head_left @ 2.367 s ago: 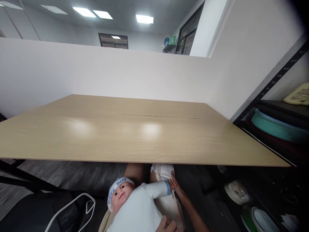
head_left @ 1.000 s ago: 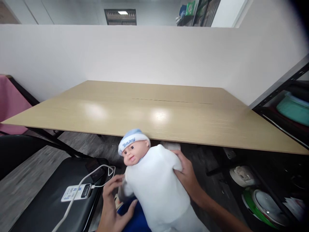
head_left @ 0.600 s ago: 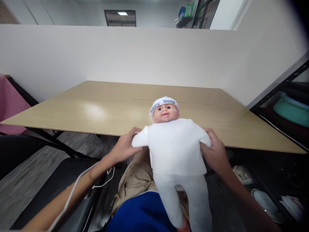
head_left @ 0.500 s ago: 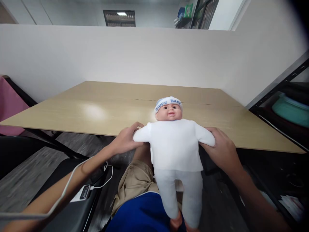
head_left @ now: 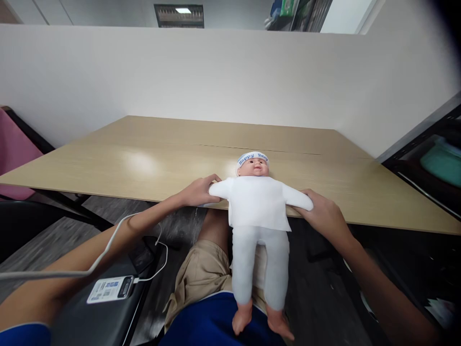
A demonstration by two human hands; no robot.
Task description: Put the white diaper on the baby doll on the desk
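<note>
A baby doll (head_left: pixel 258 211) in a white suit and a white cap with blue lettering hangs face-up at the near edge of the wooden table (head_left: pixel 151 163). Its head and shoulders lie over the tabletop, its legs dangle over my lap. My left hand (head_left: pixel 199 191) grips the doll's arm on the left. My right hand (head_left: pixel 324 217) holds the doll's other arm at the table's edge.
A black seat (head_left: pixel 104 307) at my left carries a white power bank (head_left: pixel 110 289) with a white cable running over my left forearm. Dark metal shelving (head_left: pixel 425 158) with a teal basin (head_left: pixel 441 166) stands at the right. A white partition backs the table.
The doll came up from my lap, was turned upright between both hands, and has moved forward so its head and shoulders now rest over the table's edge.
</note>
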